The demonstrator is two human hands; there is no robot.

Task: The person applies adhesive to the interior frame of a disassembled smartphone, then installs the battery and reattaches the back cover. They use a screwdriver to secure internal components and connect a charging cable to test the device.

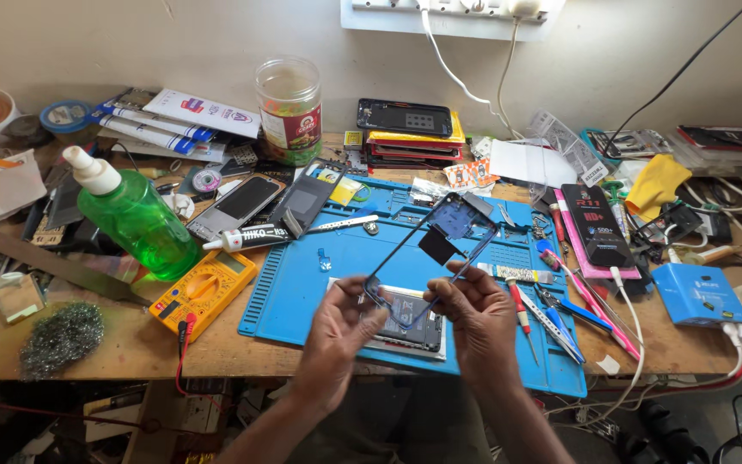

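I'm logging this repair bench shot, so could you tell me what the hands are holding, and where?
Both hands, left hand and right hand, hold a dark phone frame by its lower end, above the blue mat.

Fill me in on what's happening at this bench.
A person at a cluttered workbench holds a dark phone frame in both hands, tilted up above a blue mat. The left hand pinches its lower end and the right hand its right edge. A phone lies on the mat under the hands. A yellow multimeter, a green bottle and a glue tube sit to the left, with screwdrivers and tweezers on the right.
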